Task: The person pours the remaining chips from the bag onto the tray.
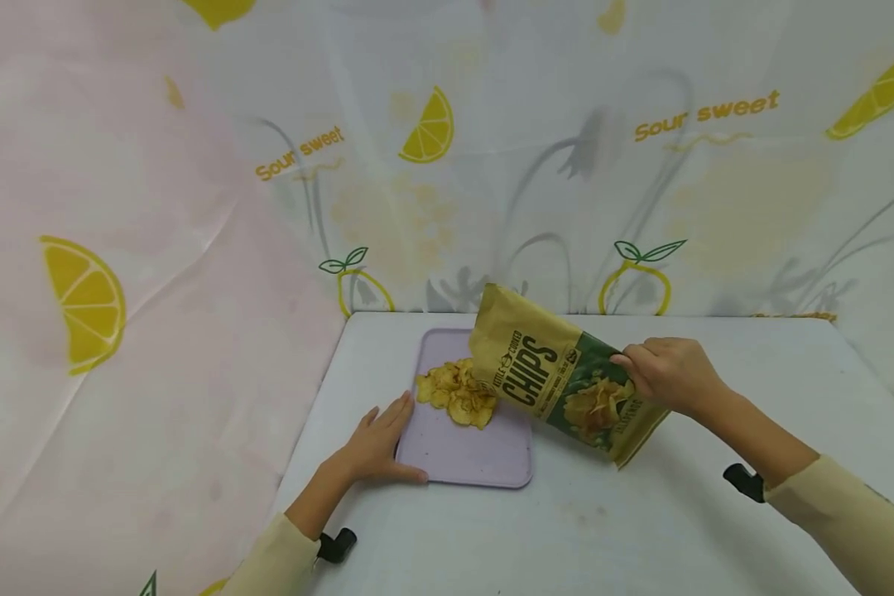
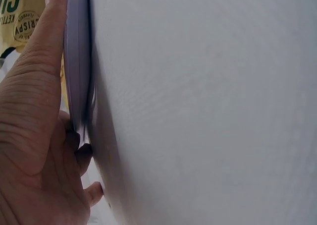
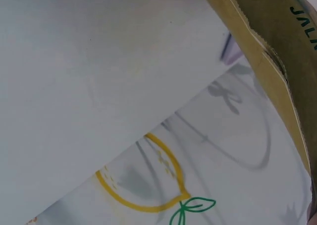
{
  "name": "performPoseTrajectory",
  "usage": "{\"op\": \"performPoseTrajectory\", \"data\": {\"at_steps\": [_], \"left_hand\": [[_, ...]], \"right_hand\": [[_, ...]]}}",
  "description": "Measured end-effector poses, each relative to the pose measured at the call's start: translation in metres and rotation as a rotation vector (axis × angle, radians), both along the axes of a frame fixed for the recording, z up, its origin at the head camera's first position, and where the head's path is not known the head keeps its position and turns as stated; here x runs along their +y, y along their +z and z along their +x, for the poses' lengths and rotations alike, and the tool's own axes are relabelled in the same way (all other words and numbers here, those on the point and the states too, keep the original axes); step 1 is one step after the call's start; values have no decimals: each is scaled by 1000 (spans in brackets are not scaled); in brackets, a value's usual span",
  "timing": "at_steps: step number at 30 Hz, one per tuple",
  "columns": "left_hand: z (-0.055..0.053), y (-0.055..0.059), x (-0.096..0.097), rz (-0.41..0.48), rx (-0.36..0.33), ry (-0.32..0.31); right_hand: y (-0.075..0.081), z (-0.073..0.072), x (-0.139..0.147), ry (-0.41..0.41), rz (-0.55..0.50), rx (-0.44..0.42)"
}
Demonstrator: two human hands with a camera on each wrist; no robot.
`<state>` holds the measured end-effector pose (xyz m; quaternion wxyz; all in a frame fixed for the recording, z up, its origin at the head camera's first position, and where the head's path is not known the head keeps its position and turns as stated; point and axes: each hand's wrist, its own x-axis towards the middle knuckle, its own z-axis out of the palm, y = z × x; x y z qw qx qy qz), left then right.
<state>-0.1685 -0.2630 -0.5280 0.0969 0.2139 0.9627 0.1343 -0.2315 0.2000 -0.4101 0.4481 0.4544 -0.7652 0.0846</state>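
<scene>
My right hand [image 1: 674, 374] grips a gold and green bag of chips [image 1: 536, 372] near its bottom end. The bag is tilted, with its far end over the lilac tray [image 1: 477, 459]. A pile of chips [image 1: 458, 393] lies on the tray, partly behind the bag. At the tray's near-left corner, my left hand [image 1: 378, 443] rests with fingers straight along the left side and thumb at the near edge. The left wrist view has the thumb [image 2: 37, 66] against the tray's rim [image 2: 78, 56]. Part of the bag's crimped end [image 3: 267, 61] crosses the right wrist view.
Tray and hands are on a white table [image 1: 641, 530]. A pale curtain [image 1: 507, 165] printed with lemons stands behind the table's far edge and along the left side. Black wrist cameras [image 1: 338, 546] sit at both cuffs.
</scene>
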Motion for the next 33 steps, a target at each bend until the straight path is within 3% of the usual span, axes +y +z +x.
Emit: {"op": "performPoseTrajectory", "data": {"at_steps": [9,19,27,33], "left_hand": [[-3,1,2,-13,-5,-4],[-2,2,3,-32,-20,1],[-3,3,2,-49,-20,6],[-5,3,1,-42,-36,3]], "right_hand": [[9,4,5,-17,-90,22],[4,9,7,-26,-40,5],[3,4,11,-21,-95,8],[-2,3,16,-62,-58,-19]]}}
